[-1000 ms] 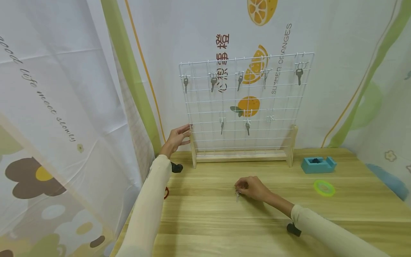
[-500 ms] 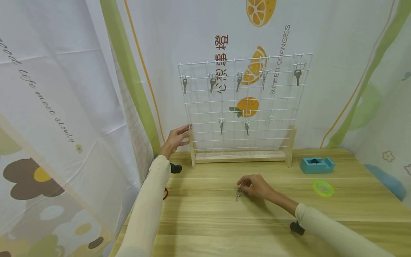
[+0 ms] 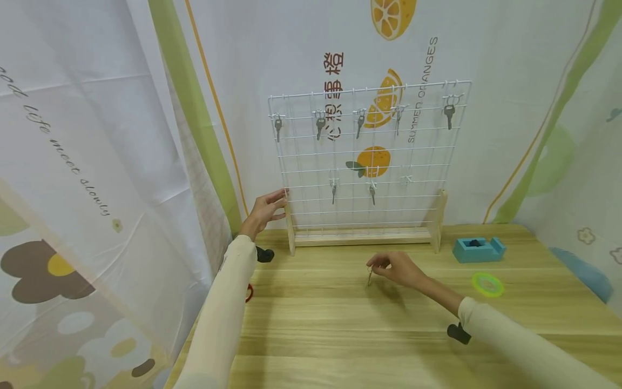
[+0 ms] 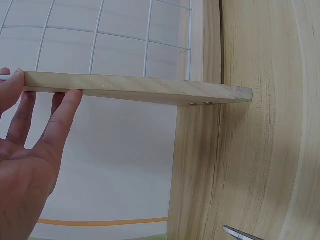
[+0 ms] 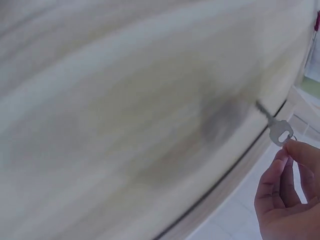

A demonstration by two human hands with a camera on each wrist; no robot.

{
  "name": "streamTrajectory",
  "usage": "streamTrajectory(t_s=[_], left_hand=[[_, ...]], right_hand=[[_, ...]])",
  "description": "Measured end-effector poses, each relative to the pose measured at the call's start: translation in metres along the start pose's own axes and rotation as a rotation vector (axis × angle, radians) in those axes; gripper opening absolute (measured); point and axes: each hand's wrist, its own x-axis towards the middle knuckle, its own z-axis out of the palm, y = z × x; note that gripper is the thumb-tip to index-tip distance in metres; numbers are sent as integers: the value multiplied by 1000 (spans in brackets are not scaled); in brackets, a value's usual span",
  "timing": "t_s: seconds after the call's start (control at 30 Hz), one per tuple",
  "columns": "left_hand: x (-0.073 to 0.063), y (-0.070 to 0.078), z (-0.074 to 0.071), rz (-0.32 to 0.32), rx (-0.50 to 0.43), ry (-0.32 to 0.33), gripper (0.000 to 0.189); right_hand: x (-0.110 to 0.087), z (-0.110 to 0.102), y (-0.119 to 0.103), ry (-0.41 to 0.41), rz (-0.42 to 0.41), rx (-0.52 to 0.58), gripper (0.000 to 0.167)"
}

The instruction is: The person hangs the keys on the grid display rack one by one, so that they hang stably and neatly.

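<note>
In the head view, my left hand (image 3: 266, 212) holds the left wooden upright of a white wire rack (image 3: 364, 237). The left wrist view shows the thumb by the upper end of that upright (image 4: 140, 86), with fingers against its other face. My right hand (image 3: 399, 268) pinches a small ring with a key (image 5: 281, 132) hanging from it, above the table in front of the rack. Several keys hang on the rack's hooks, among them a large-headed key (image 3: 449, 114) at upper right and a key (image 3: 372, 193) on the lower row. A lower-right hook (image 3: 407, 179) bears no key.
On the right of the wooden table (image 3: 340, 346) stand a blue tape dispenser (image 3: 478, 250) and a flat yellow-green ring (image 3: 487, 284). A red loop (image 3: 249, 293) shows beside the left sleeve. A printed curtain (image 3: 301, 43) hangs right behind the rack.
My right hand has risen from the tabletop and moved slightly right and toward the rack, carrying the key, which now hangs down. The left hand stays on the upright.
</note>
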Motion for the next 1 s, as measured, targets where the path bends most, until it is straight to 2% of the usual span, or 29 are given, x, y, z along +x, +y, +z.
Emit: streamTrajectory(t_s=[0.1, 0.27, 0.43, 0.8, 1.0], left_hand=[[0, -1, -1, 1, 4, 5, 51], [3, -5, -2, 13, 9, 9, 51], [8, -12, -4, 21, 26, 16, 50], [11, -15, -5, 33, 45, 7, 51], [12, -16, -5, 33, 38, 10, 51]], right_hand=[[3, -8, 0, 16, 0, -17, 12], [8, -17, 3, 51, -47, -29, 13], [15, -30, 2, 63, -15, -29, 13], [28, -74, 0, 144, 17, -91, 13], [32, -101, -5, 174, 6, -75, 14]])
